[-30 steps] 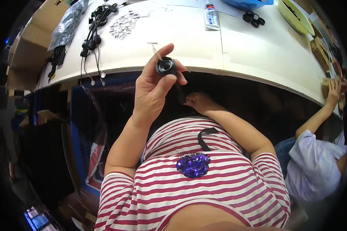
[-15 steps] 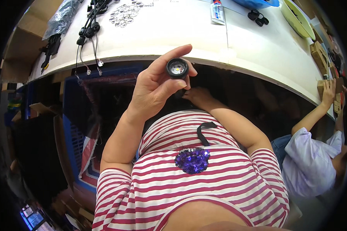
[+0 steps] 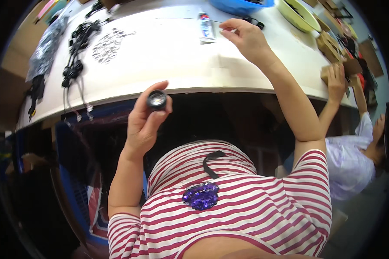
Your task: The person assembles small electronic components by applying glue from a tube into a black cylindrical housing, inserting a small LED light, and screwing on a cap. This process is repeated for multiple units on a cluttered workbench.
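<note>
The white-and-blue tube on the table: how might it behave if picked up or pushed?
The tube would probably give when squeezed, since its wide end looks flattened. Lying on its side, it would likely slide more than roll, because that end is broad.

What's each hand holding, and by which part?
The left hand holds a round black lens piece by its outer sides; the right hand appears empty.
</note>
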`<state>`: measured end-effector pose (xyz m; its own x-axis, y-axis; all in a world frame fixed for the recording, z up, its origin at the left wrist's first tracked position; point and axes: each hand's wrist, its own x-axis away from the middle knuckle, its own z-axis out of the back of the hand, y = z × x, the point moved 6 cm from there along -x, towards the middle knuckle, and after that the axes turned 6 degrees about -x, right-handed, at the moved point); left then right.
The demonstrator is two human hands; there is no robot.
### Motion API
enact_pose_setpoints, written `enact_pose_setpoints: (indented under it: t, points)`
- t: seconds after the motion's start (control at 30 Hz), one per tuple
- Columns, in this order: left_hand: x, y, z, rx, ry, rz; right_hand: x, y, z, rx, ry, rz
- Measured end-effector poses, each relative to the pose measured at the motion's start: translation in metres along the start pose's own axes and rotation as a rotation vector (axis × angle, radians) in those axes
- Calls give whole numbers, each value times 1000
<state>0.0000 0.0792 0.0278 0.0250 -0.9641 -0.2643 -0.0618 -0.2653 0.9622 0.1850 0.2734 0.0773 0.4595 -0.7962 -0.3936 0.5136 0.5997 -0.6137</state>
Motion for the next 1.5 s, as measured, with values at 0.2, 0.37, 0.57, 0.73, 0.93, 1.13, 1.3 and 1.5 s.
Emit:
enact_pose_setpoints:
  t: [0.2,0.37,0.57,0.73,0.93,1.13,1.3,1.5]
  points:
    - [4,-2,22,123,40,-13,-54,-55,-119,81,-183,337]
    - [15,1,48,93,129,-73,-80,-104,-196,146,-266,430]
    - [20,4,67,137,180,-63,-92,-109,-211,191,-340,431]
    - [17,-7,69,85,215,-24,-73,-94,-188,133,-376,484]
    - [10,-18,59,135,197,-29,-52,-79,-159,-36,-301,393]
    - [6,-18,52,130,183,7,-49,-77,-159,-14,-310,311]
    - [4,-29,53,102,178,70,-39,-87,-140,-153,-371,205]
    - [-6,-37,45,134,168,107,-2,-114,-101,-389,-416,120]
